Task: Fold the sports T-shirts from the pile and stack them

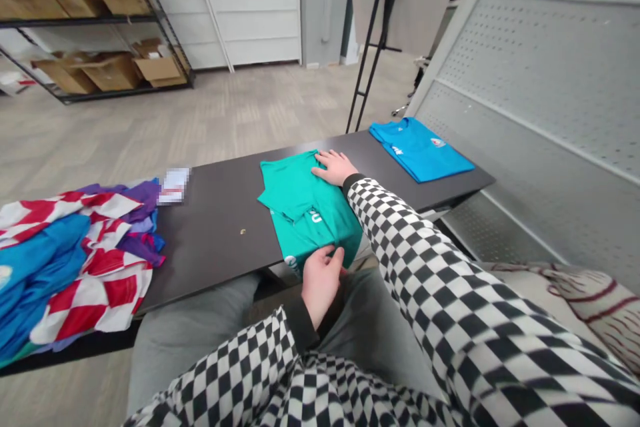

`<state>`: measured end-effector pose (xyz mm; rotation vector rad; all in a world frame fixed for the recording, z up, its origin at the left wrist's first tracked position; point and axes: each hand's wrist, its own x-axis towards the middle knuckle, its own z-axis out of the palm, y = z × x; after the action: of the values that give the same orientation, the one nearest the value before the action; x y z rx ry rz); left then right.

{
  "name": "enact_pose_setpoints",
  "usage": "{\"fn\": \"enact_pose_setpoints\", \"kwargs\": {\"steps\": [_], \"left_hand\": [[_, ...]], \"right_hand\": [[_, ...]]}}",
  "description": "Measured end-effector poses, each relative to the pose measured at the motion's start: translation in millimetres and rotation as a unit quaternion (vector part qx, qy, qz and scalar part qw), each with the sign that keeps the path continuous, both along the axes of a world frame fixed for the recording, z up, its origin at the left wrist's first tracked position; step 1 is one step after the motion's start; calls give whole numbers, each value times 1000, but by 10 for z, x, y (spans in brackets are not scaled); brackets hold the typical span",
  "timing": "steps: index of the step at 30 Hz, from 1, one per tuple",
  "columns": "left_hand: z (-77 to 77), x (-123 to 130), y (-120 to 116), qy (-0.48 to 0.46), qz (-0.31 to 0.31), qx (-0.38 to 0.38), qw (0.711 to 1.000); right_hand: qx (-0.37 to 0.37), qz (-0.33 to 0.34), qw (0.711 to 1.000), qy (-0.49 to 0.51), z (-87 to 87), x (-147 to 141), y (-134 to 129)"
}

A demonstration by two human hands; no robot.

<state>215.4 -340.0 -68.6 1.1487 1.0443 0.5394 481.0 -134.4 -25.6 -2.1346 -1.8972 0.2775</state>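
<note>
The right hand (335,167) lies flat on a green T-shirt (313,213), fingers spread, on the dark worktop (220,253). The left hand (321,285) curls and seems to pinch the shirt's near edge. This shirt is only part folded. A blue T-shirt (420,150) lies folded farther along, and a heap of red, white and blue clothes (75,260) waits at the left end.
</note>
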Motion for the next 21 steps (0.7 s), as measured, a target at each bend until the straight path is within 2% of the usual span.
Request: {"fn": "enact_pose_setpoints", "kwargs": {"steps": [5, 8, 12, 17, 19, 21], "left_hand": [[-137, 154, -44, -10, 58, 27, 998], [-216, 161, -77, -11, 64, 32, 997], [-224, 52, -96, -15, 44, 48, 998], [-210, -140, -71, 5, 4, 122, 993], [-266, -183, -26, 18, -10, 136, 990], [-369, -248, 35, 64, -61, 157, 984]], "right_hand": [[9, 5, 1000, 1, -26, 17, 21], [12, 5, 1000, 3, -51, 34, 35], [17, 9, 1000, 6, -63, 41, 40], [16, 5, 1000, 8, -21, 19, 20], [12, 2, 1000, 10, 1, 11, 12], [12, 3, 1000, 11, 14, 7, 7]]}}
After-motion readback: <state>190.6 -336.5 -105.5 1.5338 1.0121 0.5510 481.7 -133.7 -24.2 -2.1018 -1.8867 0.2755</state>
